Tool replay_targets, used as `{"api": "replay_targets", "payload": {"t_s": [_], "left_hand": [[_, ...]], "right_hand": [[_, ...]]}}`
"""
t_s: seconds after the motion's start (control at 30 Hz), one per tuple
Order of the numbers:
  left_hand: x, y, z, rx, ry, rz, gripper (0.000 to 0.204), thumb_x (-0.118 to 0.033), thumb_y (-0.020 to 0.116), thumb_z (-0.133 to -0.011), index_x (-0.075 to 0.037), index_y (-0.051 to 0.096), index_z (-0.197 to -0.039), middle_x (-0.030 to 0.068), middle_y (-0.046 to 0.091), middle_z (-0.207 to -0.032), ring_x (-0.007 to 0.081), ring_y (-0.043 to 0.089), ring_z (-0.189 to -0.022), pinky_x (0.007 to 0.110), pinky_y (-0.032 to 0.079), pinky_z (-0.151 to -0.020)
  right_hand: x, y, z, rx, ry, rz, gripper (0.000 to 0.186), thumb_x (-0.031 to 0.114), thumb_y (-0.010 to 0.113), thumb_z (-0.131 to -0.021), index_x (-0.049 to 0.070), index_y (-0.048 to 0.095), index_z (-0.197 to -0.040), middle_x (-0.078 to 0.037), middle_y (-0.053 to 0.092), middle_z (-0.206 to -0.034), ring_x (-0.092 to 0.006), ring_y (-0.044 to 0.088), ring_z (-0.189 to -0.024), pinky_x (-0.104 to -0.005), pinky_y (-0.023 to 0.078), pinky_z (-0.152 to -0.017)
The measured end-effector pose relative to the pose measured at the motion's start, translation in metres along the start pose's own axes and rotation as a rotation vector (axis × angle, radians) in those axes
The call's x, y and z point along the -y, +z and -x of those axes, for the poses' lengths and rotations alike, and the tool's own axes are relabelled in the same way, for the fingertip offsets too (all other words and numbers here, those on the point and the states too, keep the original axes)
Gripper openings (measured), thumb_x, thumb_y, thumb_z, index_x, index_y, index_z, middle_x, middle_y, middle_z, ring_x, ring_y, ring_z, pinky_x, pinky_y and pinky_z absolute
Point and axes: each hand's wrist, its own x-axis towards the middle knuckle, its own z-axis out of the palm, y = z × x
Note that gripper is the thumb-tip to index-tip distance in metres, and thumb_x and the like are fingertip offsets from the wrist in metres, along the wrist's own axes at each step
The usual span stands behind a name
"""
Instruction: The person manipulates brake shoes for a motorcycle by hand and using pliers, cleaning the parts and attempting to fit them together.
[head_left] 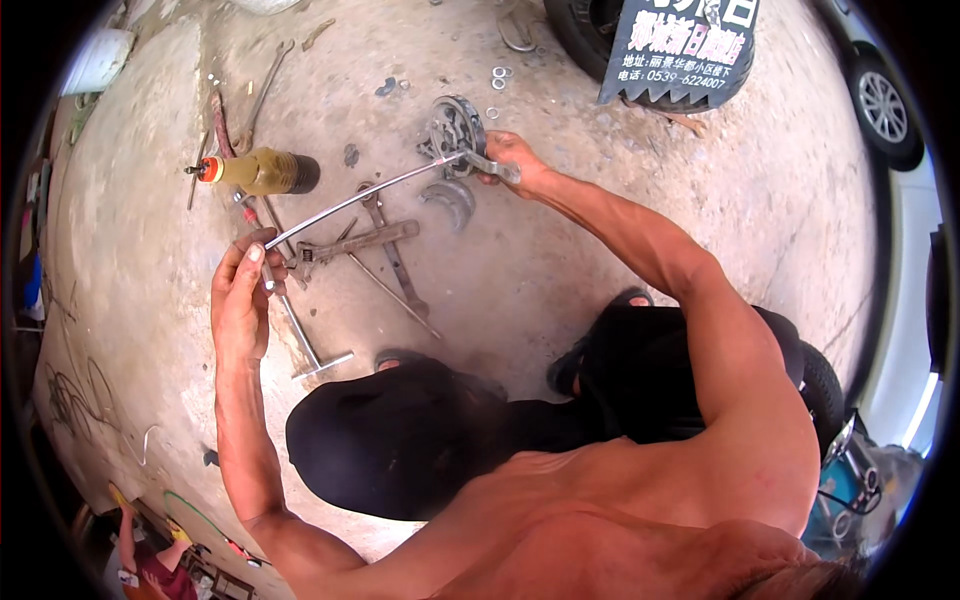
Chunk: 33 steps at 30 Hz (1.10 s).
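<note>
Two hands hold one long thin metal rod (360,197) above the concrete floor (600,260). The left hand (240,300) pinches the rod's near end between thumb and fingers. The right hand (515,160) is closed around the far end, just beside a round metal hub (455,125). An adjustable wrench (355,243) and a yellowish bottle (262,171) lie on the floor below the rod.

We are at an open-air repair spot, a roadside vehicle workshop. On the bare concrete ground (620,200), wrenches (350,243) lie scattered around a round metal hub part (455,125); tyres (585,35) stand just beyond it, a parked car's wheel (885,105) farther right.
</note>
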Motion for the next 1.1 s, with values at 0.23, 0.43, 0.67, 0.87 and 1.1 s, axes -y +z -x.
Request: {"api": "replay_targets", "payload": {"t_s": [0.23,0.43,0.67,0.87,1.1], "left_hand": [[-0.006,0.024,0.000,0.027,1.051,-1.212,0.056,0.016,0.053,-0.090,-0.009,0.053,-0.139,0.0208,0.058,-0.137,0.0310,0.064,-0.113,0.039,0.055,-0.094],[-0.010,0.028,0.003,0.059,0.720,-0.428,0.056,0.011,0.043,-0.099,-0.012,0.041,-0.150,0.0210,0.052,-0.146,0.0307,0.064,-0.119,0.040,0.055,-0.098],[-0.026,0.031,0.000,-0.160,1.198,-1.516,0.054,0.005,0.069,-0.078,-0.019,0.069,-0.126,0.0159,0.062,-0.127,0.0326,0.058,-0.117,0.045,0.045,-0.099],[-0.019,0.027,0.000,-0.256,0.743,-1.018,0.045,0.008,0.060,-0.089,-0.008,0.065,-0.131,0.0131,0.068,-0.102,0.0231,0.065,-0.093,0.036,0.049,-0.086],[-0.013,0.007,-0.003,0.044,0.370,-0.229,0.043,-0.004,0.054,-0.101,-0.003,0.052,-0.144,0.0088,0.063,-0.130,0.0188,0.065,-0.099,0.031,0.051,-0.083]], "right_hand": [[0.008,0.006,-0.004,-0.052,0.031,-0.094,0.021,0.020,0.055,-0.100,0.003,0.064,-0.092,-0.007,0.064,-0.076,-0.0130,0.056,-0.055,-0.0286,0.041,-0.047],[0.011,0.014,-0.008,-0.029,0.006,-0.065,0.020,0.018,0.056,-0.101,0.003,0.064,-0.089,-0.007,0.063,-0.075,-0.0130,0.054,-0.054,-0.0284,0.040,-0.047],[0.009,0.007,-0.007,-0.036,0.020,-0.114,0.020,0.018,0.056,-0.101,0.004,0.064,-0.090,-0.006,0.064,-0.076,-0.0130,0.055,-0.053,-0.0270,0.039,-0.047],[0.010,0.011,-0.008,-0.012,0.038,-0.007,0.018,0.018,0.055,-0.100,0.004,0.065,-0.097,-0.005,0.064,-0.078,-0.0125,0.056,-0.054,-0.0265,0.039,-0.046],[0.003,0.004,-0.006,-0.024,0.024,0.036,0.016,0.017,0.054,-0.098,0.005,0.065,-0.099,-0.004,0.063,-0.079,-0.0127,0.056,-0.054,-0.0279,0.042,-0.048]]}}
